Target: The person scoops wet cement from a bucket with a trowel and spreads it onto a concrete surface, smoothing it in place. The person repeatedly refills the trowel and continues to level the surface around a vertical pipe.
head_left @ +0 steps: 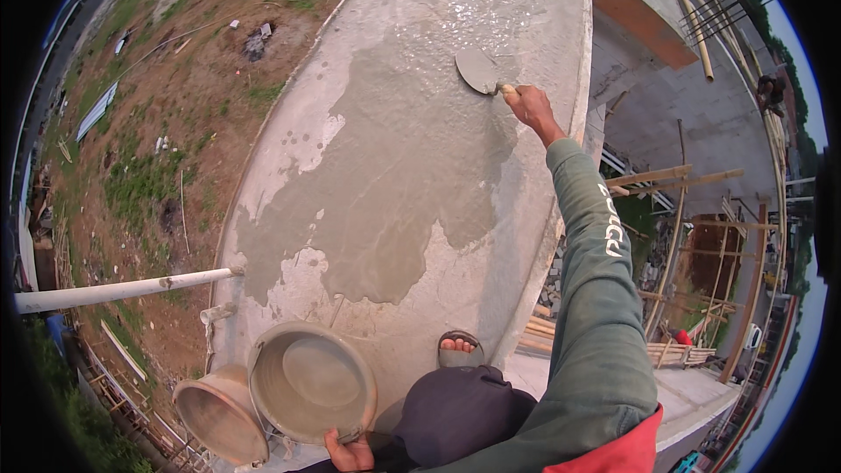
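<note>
My right hand (533, 109) is closed round the short handle of a trowel (476, 71), with my arm stretched far forward. The trowel's rounded grey blade lies flat on or just over the wet cement slurry (377, 184) spread across the concrete slab. My left hand (349, 453) grips the near rim of a large bucket (256, 390), its thumb over the edge and its other fingers partly hidden. Grey slurry (322, 377) sits in the bottom of that bucket.
A second, reddish-brown bucket (188, 403) stands left of the first. A white pipe (131, 290) sticks out past the slab's left edge, above bare ground. On the right, the slab edge drops to a lower level with bamboo poles (657, 177). My sandalled foot (460, 347) is near the right edge.
</note>
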A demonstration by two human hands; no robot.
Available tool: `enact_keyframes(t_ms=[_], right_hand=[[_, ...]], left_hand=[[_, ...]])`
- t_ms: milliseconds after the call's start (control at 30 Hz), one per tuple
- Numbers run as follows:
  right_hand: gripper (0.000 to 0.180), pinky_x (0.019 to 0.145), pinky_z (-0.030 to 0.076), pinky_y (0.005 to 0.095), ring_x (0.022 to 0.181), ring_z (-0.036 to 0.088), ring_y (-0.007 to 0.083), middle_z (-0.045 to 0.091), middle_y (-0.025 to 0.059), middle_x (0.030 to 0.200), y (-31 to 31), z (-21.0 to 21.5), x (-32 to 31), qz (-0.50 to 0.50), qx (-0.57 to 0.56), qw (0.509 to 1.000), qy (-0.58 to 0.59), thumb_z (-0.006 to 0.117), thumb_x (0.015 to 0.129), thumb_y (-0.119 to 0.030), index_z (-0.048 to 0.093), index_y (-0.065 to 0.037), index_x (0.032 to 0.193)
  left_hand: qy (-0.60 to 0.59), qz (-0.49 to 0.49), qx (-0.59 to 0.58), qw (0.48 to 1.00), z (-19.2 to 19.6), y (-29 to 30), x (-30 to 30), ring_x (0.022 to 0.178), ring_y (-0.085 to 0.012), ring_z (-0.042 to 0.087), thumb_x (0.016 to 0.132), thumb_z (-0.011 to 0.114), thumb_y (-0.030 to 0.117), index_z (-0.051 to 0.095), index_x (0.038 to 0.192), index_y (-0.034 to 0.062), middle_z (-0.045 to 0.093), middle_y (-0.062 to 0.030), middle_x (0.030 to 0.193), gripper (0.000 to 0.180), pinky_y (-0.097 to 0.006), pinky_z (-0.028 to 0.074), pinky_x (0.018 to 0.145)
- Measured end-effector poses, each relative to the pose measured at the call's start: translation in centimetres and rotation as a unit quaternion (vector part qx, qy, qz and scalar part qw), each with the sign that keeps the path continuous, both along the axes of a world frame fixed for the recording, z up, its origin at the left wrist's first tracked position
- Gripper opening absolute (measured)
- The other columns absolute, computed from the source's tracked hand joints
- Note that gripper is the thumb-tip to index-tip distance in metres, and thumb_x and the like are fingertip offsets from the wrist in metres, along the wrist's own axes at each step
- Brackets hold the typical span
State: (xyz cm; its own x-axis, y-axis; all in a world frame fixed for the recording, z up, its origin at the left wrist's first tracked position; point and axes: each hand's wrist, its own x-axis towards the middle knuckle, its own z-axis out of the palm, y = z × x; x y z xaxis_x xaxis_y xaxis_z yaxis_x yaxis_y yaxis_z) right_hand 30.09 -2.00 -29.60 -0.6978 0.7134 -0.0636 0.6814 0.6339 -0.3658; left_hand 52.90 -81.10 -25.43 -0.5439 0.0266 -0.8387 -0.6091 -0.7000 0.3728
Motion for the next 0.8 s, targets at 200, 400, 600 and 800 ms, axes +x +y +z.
enact_keyframes(t_ms=[200, 400, 600, 800], right_hand=[[0.040, 0.083, 0.051, 0.0492, 0.096, 0.066, 0.0450, 0.071, 0.0230, 0.101, 2.7, 0.1, -0.2, -0.080, 0.059, 0.995, 0.009, 0.061, 0.088, -0.044, 0.075, -0.008, 0.100], [0.036, 0.080, 0.054, 0.0496, 0.094, 0.068, 0.0417, 0.071, 0.0209, 0.100, 5.4, -0.5, -2.7, -0.015, 0.054, 0.998, -0.024, 0.063, 0.089, -0.040, 0.073, -0.008, 0.102], [0.030, 0.068, 0.053, 0.0499, 0.078, 0.068, 0.0394, 0.070, 0.0175, 0.081, -9.6, -0.6, -0.1, 0.324, -0.030, 0.946, -0.011, 0.069, 0.085, -0.034, 0.071, -0.012, 0.105], [0.034, 0.057, 0.053, 0.0445, 0.070, 0.069, 0.0320, 0.070, 0.0098, 0.081, -18.8, 1.1, 5.7, 0.486, 0.024, 0.872, -0.052, 0.071, 0.082, -0.034, 0.067, -0.018, 0.113]], left_hand=[[-0.045, -0.042, -0.093, 0.994, 0.9, 0.5, 0.3, 0.126, -0.0312, 0.052, 0.105, 0.047, 0.028, 0.047, 0.141, -0.0006, 0.055, -0.0155, 0.139, 0.046, -0.047, 0.044, 0.110], [-0.001, -0.015, -0.090, 0.996, 4.3, 5.2, -2.4, 0.125, -0.0314, 0.055, 0.095, 0.052, 0.022, 0.045, 0.141, 0.0008, 0.054, -0.0152, 0.141, 0.051, -0.049, 0.049, 0.103], [-0.029, 0.037, -0.117, 0.992, 5.2, 5.4, -2.7, 0.117, -0.0311, 0.062, 0.090, 0.053, 0.017, 0.047, 0.137, 0.0033, 0.059, -0.0133, 0.135, 0.050, -0.049, 0.058, 0.092], [-0.042, 0.025, -0.120, 0.992, 5.3, 3.7, -3.8, 0.115, -0.0297, 0.064, 0.090, 0.052, 0.012, 0.049, 0.135, 0.0040, 0.060, -0.0121, 0.131, 0.046, -0.048, 0.058, 0.091]])
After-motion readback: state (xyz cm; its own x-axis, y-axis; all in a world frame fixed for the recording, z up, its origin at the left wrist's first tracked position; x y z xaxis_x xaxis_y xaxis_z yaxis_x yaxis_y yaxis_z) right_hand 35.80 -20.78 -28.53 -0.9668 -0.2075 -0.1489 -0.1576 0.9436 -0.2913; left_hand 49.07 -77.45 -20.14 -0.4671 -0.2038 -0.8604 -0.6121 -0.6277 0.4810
